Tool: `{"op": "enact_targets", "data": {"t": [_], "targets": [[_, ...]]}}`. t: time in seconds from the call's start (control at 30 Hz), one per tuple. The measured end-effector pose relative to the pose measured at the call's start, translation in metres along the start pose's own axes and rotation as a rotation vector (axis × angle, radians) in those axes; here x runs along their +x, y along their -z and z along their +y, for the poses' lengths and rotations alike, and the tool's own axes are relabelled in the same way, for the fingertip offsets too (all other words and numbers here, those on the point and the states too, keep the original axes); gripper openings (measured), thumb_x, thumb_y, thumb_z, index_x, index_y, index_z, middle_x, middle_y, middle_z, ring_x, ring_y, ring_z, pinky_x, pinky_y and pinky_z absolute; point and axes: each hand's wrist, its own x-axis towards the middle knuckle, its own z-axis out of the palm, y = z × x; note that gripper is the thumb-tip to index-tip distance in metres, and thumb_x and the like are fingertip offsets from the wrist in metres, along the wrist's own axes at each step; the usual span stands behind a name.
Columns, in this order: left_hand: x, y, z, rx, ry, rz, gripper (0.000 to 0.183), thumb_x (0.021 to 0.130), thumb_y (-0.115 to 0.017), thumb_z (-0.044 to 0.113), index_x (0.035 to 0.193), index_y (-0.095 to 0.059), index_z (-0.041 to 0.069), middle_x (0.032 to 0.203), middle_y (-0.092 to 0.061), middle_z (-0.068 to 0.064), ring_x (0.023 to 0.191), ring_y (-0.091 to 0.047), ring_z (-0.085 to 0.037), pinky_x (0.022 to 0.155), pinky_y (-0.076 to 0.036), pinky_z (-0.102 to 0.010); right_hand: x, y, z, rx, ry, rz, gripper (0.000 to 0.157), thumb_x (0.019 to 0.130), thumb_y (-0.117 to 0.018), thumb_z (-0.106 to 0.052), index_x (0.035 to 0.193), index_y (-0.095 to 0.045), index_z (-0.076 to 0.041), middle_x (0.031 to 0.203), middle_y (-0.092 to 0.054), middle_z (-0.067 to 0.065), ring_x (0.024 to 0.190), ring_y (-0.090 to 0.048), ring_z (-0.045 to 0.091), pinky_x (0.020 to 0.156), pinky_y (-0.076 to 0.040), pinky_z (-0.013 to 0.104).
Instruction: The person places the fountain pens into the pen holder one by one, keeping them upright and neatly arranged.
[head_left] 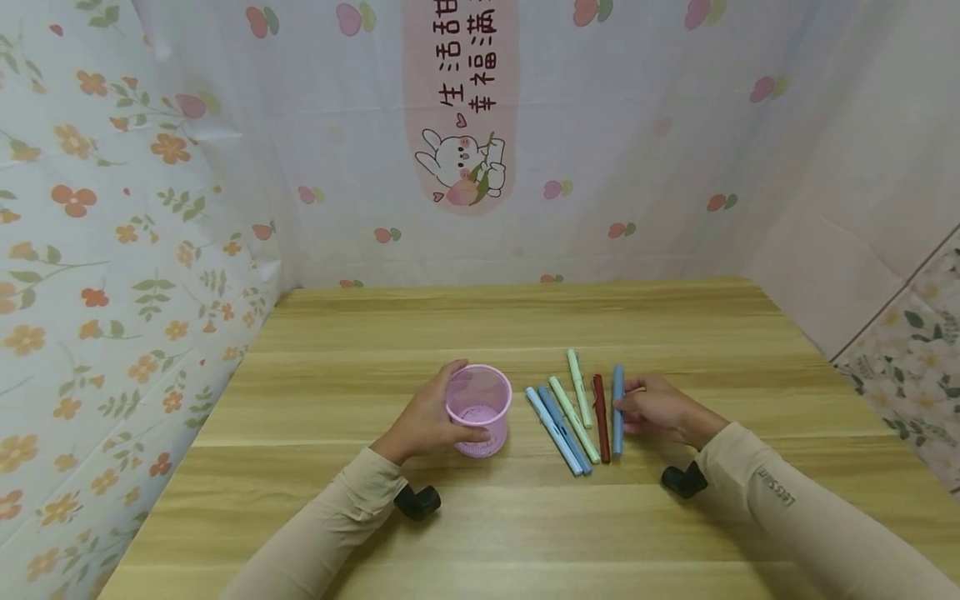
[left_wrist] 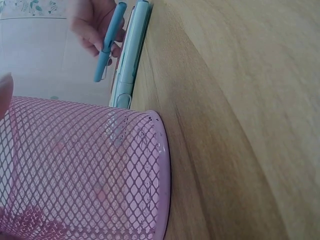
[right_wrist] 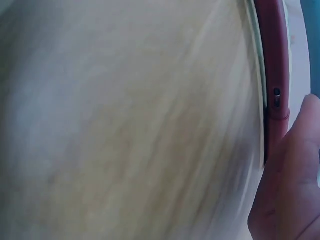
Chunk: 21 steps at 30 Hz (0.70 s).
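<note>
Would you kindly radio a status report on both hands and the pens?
Left hand grips pink mesh cup. Right hand holds blue pen. Five pens lie between; no obstruction visible.

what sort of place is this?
Likely a makeshift indoor recording booth, judging by the wood-grain table, the rabbit-printed sheet hanging behind it and the creased floral sheet along its left side.
</note>
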Motion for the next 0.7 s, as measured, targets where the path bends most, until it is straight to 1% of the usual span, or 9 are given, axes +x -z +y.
{"op": "enact_targets", "data": {"t": [0.2,0.37,0.5,0.7], "targets": [[0.002,-0.002,-0.001,0.019,-0.005,0.005,0.109,0.06,-0.094,0.026,0.145,-0.032,-0.003,0.125,-0.058,-0.016,0.109,-0.057,-0.032,0.094,-0.045,-0.051,0.0,0.001,-0.003,0.065,0.016,-0.002,0.044,0.095,-0.055,-0.003,0.126,-0.025,0.008,0.094,-0.054,0.01,0.076,-0.059,0.014,0.07,-0.055,0.028],[0.0,-0.001,-0.001,0.008,0.003,0.005,0.108,0.06,-0.094,0.026,0.145,-0.033,-0.002,0.125,-0.058,-0.015,0.109,-0.057,-0.031,0.094,-0.045,-0.051,0.0,-0.002,-0.007,0.109,0.046,-0.012,0.045,0.097,-0.053,-0.005,0.128,-0.023,0.008,0.101,-0.055,0.012,0.083,-0.061,0.014,0.074,-0.054,0.029],[0.001,-0.001,-0.002,0.02,-0.01,0.005,0.107,0.061,-0.094,0.025,0.144,-0.033,-0.002,0.126,-0.057,-0.016,0.11,-0.057,-0.031,0.094,-0.045,-0.05,-0.001,-0.005,-0.011,0.145,0.065,-0.015,0.048,0.099,-0.052,-0.007,0.132,-0.021,0.008,0.103,-0.054,0.011,0.085,-0.061,0.014,0.078,-0.054,0.03],[0.0,-0.002,-0.003,0.024,-0.019,0.012,0.106,0.061,-0.094,0.027,0.144,-0.035,-0.001,0.125,-0.058,-0.015,0.11,-0.057,-0.031,0.093,-0.045,-0.05,0.0,-0.013,-0.014,0.168,0.11,-0.015,0.049,0.099,-0.054,-0.009,0.133,-0.023,0.009,0.114,-0.055,0.014,0.094,-0.062,0.016,0.081,-0.053,0.031]]}}
